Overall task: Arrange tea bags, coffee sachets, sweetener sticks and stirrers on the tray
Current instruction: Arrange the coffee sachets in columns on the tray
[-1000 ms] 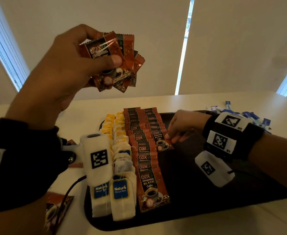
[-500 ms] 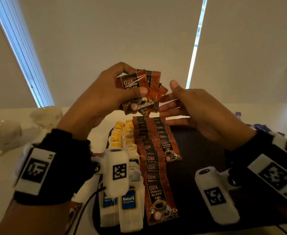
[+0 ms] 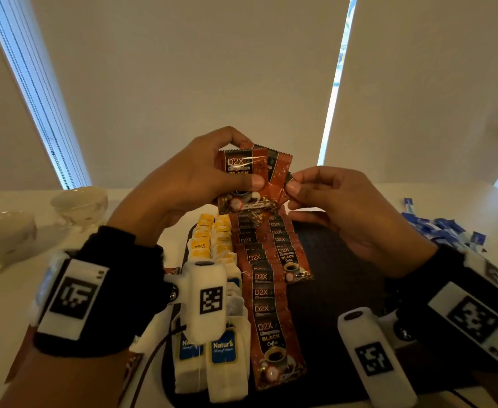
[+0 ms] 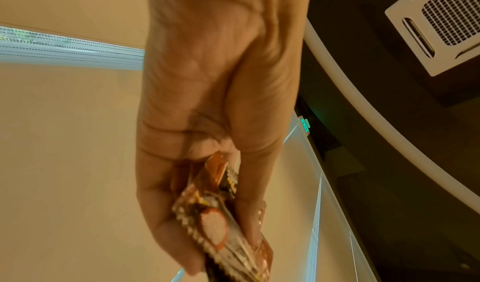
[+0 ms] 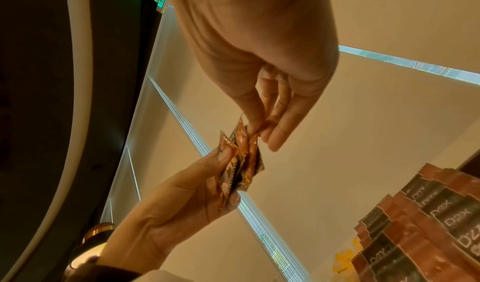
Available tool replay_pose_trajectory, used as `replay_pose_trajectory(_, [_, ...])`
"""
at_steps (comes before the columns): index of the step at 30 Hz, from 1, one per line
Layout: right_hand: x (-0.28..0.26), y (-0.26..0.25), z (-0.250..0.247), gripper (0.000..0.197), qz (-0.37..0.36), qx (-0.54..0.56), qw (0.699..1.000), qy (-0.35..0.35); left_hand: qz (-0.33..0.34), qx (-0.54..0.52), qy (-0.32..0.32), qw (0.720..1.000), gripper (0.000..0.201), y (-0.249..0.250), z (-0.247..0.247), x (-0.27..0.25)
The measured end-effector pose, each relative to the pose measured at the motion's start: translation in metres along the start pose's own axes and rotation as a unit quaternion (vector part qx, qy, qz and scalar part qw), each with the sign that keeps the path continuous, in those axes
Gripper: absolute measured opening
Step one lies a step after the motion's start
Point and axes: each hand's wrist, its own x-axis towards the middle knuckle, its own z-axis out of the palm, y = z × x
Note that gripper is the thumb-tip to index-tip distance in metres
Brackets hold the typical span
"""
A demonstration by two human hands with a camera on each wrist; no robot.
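Observation:
My left hand point(image 3: 200, 184) holds a fanned bunch of red-brown coffee sachets point(image 3: 252, 178) up above the black tray point(image 3: 345, 290); the bunch also shows in the left wrist view point(image 4: 223, 220) and the right wrist view point(image 5: 239, 163). My right hand point(image 3: 330, 207) pinches the right edge of one sachet in that bunch between thumb and forefinger point(image 5: 255, 129). On the tray lie two overlapping rows of coffee sachets point(image 3: 268, 290), and left of them rows of tea bags point(image 3: 215, 357), yellow-tagged at the far end point(image 3: 209, 237).
A pile of blue sweetener sticks point(image 3: 445, 231) lies on the white table right of the tray. Two pale cups point(image 3: 78, 201) stand at the left. The right half of the tray is bare. A loose sachet point(image 3: 134, 363) lies left of the tray.
My right hand rose from the sachet row on the tray to the bunch and now pinches one sachet. The left hand lowered the bunch toward the centre.

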Motion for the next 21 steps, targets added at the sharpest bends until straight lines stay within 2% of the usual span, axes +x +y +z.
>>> replay_pose_trajectory(4, [-0.001, -0.003, -0.001, 0.011, 0.001, 0.004, 1.0, -0.003, 0.004, 0.003, 0.001, 1.0, 0.033, -0.001, -0.001, 0.0])
replay_pose_trajectory(9, [-0.002, -0.005, -0.002, 0.014, 0.013, 0.01, 1.0, -0.011, -0.002, 0.006, -0.009, 1.0, 0.04, -0.002, -0.001, 0.001])
replay_pose_trajectory(12, [-0.002, -0.006, -0.002, 0.015, 0.006, -0.003, 1.0, -0.016, -0.002, 0.015, -0.018, 1.0, 0.032, -0.003, 0.001, -0.001])
replay_pose_trajectory(16, [0.001, -0.007, -0.006, 0.013, -0.012, -0.008, 1.0, 0.021, 0.013, 0.003, 0.015, 1.0, 0.037, -0.002, 0.001, 0.0])
replay_pose_trajectory(21, [0.003, 0.0, -0.021, 0.007, 0.013, -0.012, 0.998, 0.054, 0.02, 0.007, 0.056, 0.998, 0.032, -0.004, -0.005, 0.002])
